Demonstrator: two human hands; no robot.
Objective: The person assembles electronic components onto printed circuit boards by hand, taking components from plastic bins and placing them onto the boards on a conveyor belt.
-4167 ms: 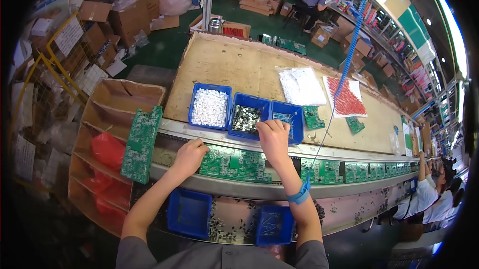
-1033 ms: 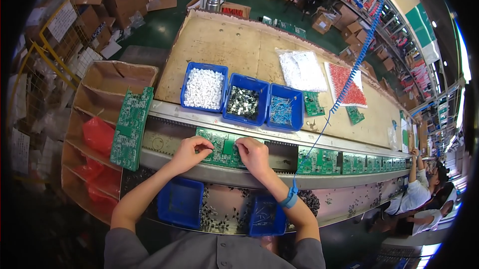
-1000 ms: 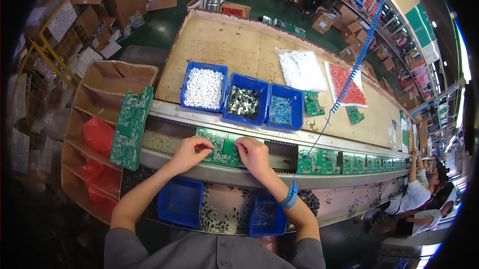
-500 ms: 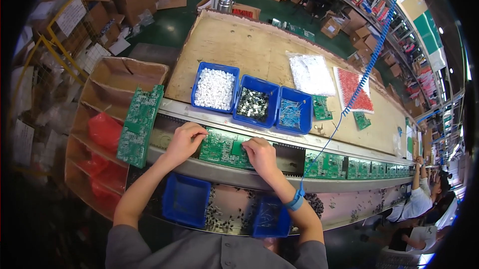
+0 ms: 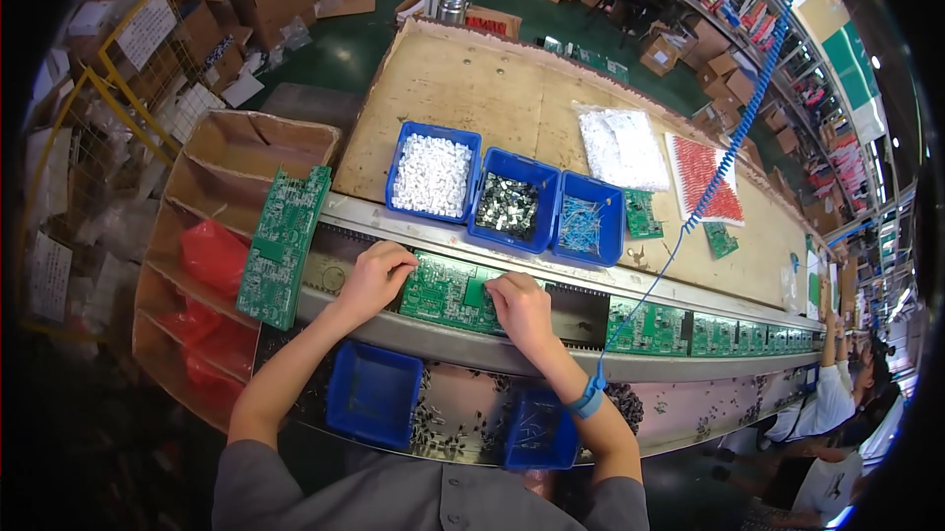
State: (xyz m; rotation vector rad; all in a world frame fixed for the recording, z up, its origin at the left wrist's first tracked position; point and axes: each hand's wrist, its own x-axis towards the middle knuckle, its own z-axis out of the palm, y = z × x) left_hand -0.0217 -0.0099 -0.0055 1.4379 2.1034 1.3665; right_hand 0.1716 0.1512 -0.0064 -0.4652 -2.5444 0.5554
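Note:
A green circuit board (image 5: 448,295) lies in the conveyor channel in front of me. My left hand (image 5: 376,280) is at the board's upper left corner, thumb and fingertips pinched together. My right hand (image 5: 522,307) rests over its right part with the fingers closed in a pinch. Whatever either pinch holds is too small to make out. A blue strap (image 5: 588,397) with a coiled cord circles my right wrist. Just beyond the channel stand a blue bin of white parts (image 5: 431,175), a bin of dark and metallic parts (image 5: 508,208) and a bin of blue leaded components (image 5: 583,228).
Stacked circuit boards (image 5: 283,246) lean at the left by a cardboard divider box (image 5: 162,285). More boards (image 5: 648,326) line the channel rightward. Two blue bins, one left (image 5: 374,395) and one right (image 5: 541,430), sit nearer me among loose components. A blue coiled cord (image 5: 753,78) hangs at right.
The whole view has shifted slightly to the right. Both hands keep nearly the same places on the board, still pinched.

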